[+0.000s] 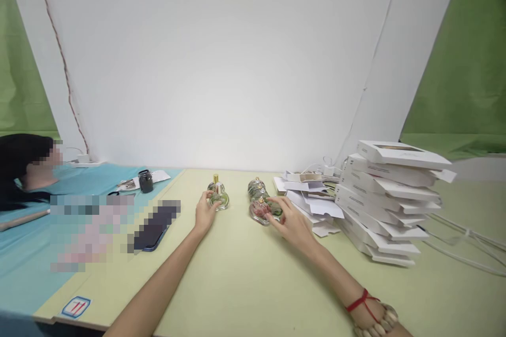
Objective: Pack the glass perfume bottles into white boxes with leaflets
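At the apparent bottle-positioning step, touch the green-tinted bottle point(222, 201) at left on the yellow table point(237, 284) with the left hand point(204, 214) (cannot tell whether clamped), rest the right hand point(292, 224), fingers apart, against the nearest red-toned bottle point(258, 211), and likely next apply light, steady pressure.

Bottles point(258, 211): clear glass, smooth, glossy. Cap point(215, 178): looks like polished metal. Boxes point(373, 208): seem of smooth card, rather matt. Table point(237, 274): smooth, matt surface. Cover point(23, 268): cloth, softly creased. Jar point(146, 182): glossy, seems glass. Wall point(253, 63): smooth, matt. Cord point(358, 300): textile. Beads point(385, 321): smooth, material unclear.
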